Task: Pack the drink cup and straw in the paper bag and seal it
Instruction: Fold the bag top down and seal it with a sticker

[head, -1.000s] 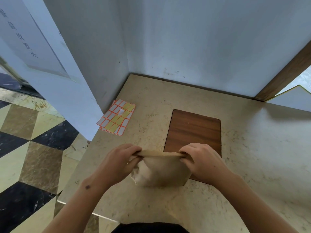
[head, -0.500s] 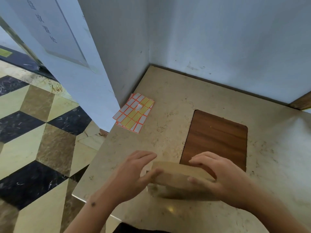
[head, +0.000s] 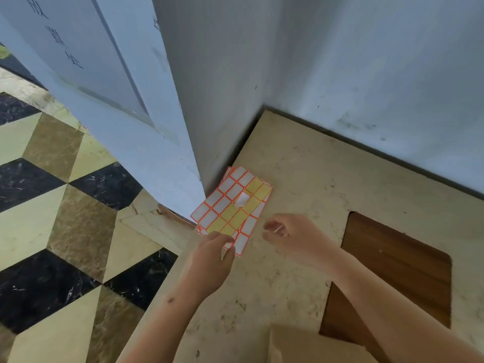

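Note:
The brown paper bag [head: 309,344] stands at the bottom edge of the view with its top folded flat; the cup and straw are hidden. A sheet of orange-bordered stickers [head: 230,208] lies near the counter's left corner, one white sticker partly peeled up. My left hand [head: 212,260] rests its fingertips on the near edge of the sticker sheet. My right hand [head: 293,237] hovers just right of the sheet, fingers curled loosely with nothing visible in them.
The beige stone counter [head: 301,179] meets grey walls [head: 366,74] at the back and left. A dark wooden board [head: 392,271] lies to the right. The counter's left edge drops to a chequered floor [head: 65,218].
Both hands have let go of the folded bag and moved forward-left to the sticker sheet. The view has swung left and forward, leaving the bag at the bottom edge.

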